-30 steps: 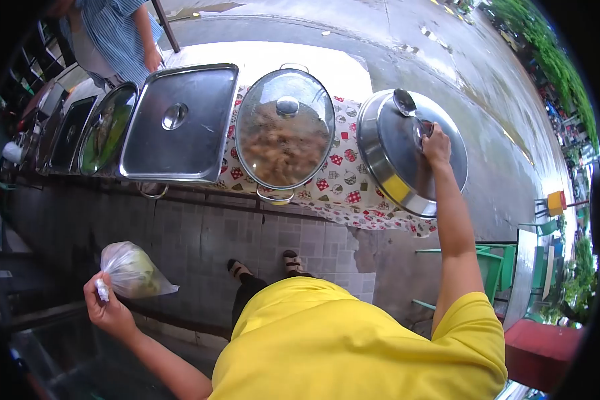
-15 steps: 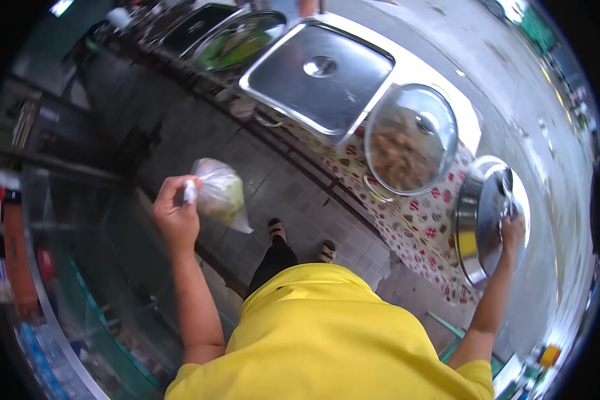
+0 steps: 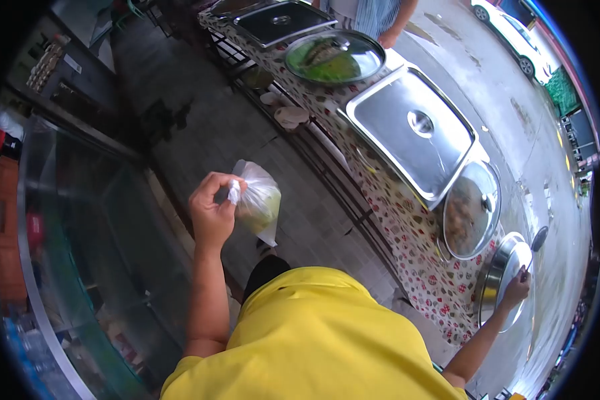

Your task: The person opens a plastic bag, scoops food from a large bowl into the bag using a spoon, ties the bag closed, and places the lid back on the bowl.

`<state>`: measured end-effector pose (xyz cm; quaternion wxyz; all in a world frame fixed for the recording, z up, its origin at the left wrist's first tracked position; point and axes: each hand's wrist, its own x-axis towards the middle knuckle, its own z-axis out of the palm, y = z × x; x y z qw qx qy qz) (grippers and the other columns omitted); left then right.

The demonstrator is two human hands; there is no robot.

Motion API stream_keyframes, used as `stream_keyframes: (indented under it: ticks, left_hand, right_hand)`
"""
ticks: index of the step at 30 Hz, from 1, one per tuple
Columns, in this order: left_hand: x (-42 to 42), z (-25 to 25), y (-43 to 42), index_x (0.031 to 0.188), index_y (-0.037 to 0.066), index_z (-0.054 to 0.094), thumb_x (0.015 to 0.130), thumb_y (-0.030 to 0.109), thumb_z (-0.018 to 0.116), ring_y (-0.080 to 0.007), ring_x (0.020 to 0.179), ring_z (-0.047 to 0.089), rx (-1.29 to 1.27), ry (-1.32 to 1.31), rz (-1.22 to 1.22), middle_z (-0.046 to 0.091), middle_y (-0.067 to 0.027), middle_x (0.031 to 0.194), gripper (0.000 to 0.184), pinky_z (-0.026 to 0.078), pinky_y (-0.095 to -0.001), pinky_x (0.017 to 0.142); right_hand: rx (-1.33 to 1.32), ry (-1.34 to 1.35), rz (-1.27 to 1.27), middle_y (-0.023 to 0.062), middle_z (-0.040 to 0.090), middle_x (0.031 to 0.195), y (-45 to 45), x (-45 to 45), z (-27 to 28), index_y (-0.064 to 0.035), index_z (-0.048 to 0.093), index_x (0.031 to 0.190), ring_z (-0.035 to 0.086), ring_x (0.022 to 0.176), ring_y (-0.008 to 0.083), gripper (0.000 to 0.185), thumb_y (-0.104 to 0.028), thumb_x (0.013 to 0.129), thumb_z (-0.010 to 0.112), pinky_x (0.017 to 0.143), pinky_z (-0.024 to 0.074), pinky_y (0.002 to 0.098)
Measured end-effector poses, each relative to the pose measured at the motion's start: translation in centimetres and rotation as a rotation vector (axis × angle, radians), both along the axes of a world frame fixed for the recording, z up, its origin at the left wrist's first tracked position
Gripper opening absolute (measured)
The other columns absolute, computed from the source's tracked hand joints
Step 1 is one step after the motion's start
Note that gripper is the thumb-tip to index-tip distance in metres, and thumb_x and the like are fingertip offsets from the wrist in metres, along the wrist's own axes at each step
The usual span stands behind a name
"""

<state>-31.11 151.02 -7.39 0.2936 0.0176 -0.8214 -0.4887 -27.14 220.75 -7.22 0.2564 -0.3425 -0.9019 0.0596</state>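
Observation:
My left hand (image 3: 211,207) pinches the gathered white top of a clear plastic bag (image 3: 263,207) with pale green contents. The bag hangs over the floor beside the food table. At the table's right end, my right hand (image 3: 515,288) is closed on the handle of a ladle (image 3: 540,239), its round dark head pointing up and away. Below that hand is a round metal pot (image 3: 492,283) with a shiny lid. Left of the pot stands a round dish of brown meat pieces (image 3: 461,223) under a glass lid.
A rectangular metal tray with a lid (image 3: 407,143) and a glass-lidded dish of green food (image 3: 337,67) sit further along the patterned tablecloth (image 3: 407,257). Another person's hand (image 3: 387,39) rests near the table's far side. A glass case (image 3: 107,220) stands on my left.
My view has turned, showing more of the table's far left and a person across it. The ladle's head has swung up and outward past the pot. The bag remains in my left hand.

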Motion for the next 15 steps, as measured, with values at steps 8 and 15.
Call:
stream_keyframes:
  ticks: [8,15]
  left_hand:
    - [-3.6,-1.4,-14.8,0.078,0.003,0.062,0.071,-0.005,0.062,-0.0206,0.073,0.063,-0.038,-0.094,0.004,0.062,-0.0070,0.075,0.011,0.048,-0.0289,0.066]
    - [-7.3,-3.4,-26.0,0.079,0.002,0.062,0.071,-0.007,0.063,-0.0231,0.072,0.063,-0.036,-0.119,0.212,0.062,-0.0089,0.076,0.012,0.048,-0.0304,0.066]
  right_hand:
    - [-0.903,-0.188,0.747,0.0011,0.063,0.072,-41.0,-11.1,-1.2,-0.0007,0.068,0.084,0.052,0.059,0.0069,0.013,-0.009,0.084,0.058,0.051,0.0390,0.0203]
    - [-1.679,-0.619,0.814,0.0036,0.050,0.057,-64.9,-24.3,-10.6,0.0012,0.058,0.083,0.046,0.046,0.0128,0.010,-0.008,0.079,0.055,0.042,0.0319,0.0257]
